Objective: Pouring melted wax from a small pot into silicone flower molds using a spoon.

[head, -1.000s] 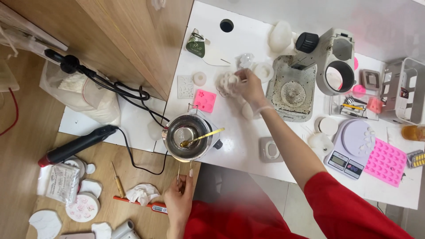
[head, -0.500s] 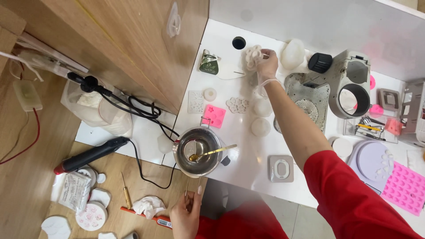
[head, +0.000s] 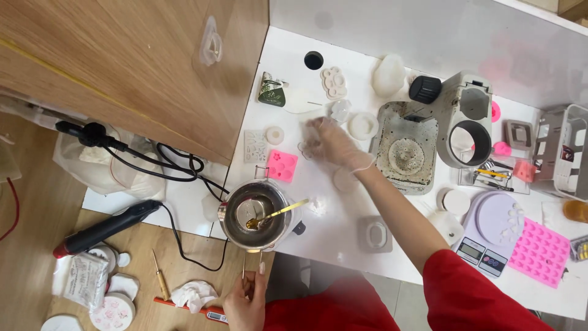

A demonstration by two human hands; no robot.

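— Two hands were in view, yes? Where was each one?

— The right hand (head: 331, 142), in a thin clear glove, lay out over the white table (head: 343, 227), fingers spread loosely and curled a little downward. It seemed to rest on a small clear mould (head: 304, 147) just right of the small pink mould (head: 282, 165), but I could not tell whether the fingers actually gripped it; the picture was blurred there.

— And the left?

— The left hand (head: 246, 300) was low at the table's near edge, fingers pinched shut on the thin handle (head: 244, 265) that ran up to the metal melting pot (head: 252, 214).

— What was in the pot?

— A gold spoon (head: 277, 214), lying tilted with its bowl in the dark liquid and its stem over the rim toward the right.

— What lay about the right hand?

— A white ring mould (head: 362, 125) just beyond it, a flower-shaped white mould (head: 334, 82) farther up beside a black round hole (head: 313, 60), and a grey stained tray (head: 406, 146) to its right. A digital scale (head: 490, 230) and a large pink mould (head: 539, 252) sat well apart, near the red sleeve (head: 471, 294).

— And by the left?

— A black heat gun (head: 104, 228) on the wooden floor (head: 184, 276), its cable looping up past the pot.
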